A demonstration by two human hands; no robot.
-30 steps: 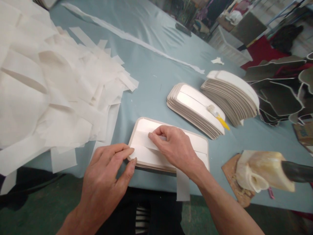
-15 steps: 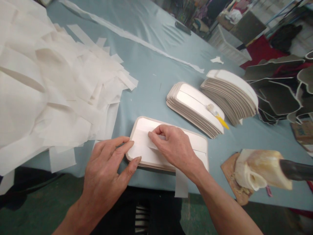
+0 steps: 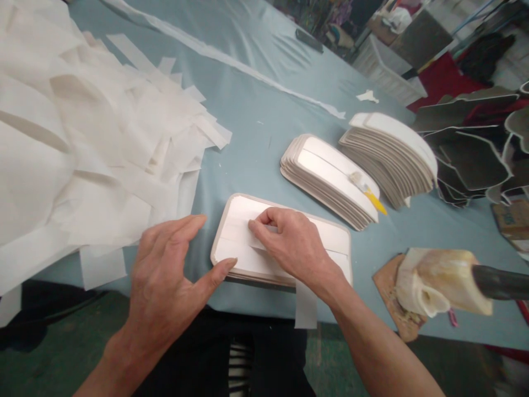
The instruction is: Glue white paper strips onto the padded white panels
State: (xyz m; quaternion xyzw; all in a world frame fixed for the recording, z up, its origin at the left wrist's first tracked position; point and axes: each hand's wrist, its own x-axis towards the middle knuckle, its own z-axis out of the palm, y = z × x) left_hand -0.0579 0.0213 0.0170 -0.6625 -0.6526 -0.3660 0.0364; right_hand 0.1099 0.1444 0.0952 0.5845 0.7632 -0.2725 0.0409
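Observation:
A white rounded panel with a beige rim [image 3: 237, 218] lies on top of a low stack at the table's front edge. My left hand [image 3: 173, 270] is open at its left end, fingers apart and raised off it, the thumb tip at the near left corner. Over the panel's middle, my right hand [image 3: 293, 242] is closed, thumb and forefinger pinched on a thin white paper strip [image 3: 258, 241], mostly covered by the hand. A white strip end [image 3: 306, 306] hangs past the table edge below my right wrist; whether it is the same strip is hidden.
A large heap of white strips [image 3: 103, 165] covers the left side. Two stacks of curved panels [image 3: 322, 182] stand behind, one bearing a yellow-handled brush [image 3: 374, 201]. At right, a glue-stained container [image 3: 438, 281] with a black handle sits on a brown board [image 3: 388, 286].
My left hand has moved left and its fingers have lifted off the panel, opening wider. The right hand stays in nearly the same place, still pinched.

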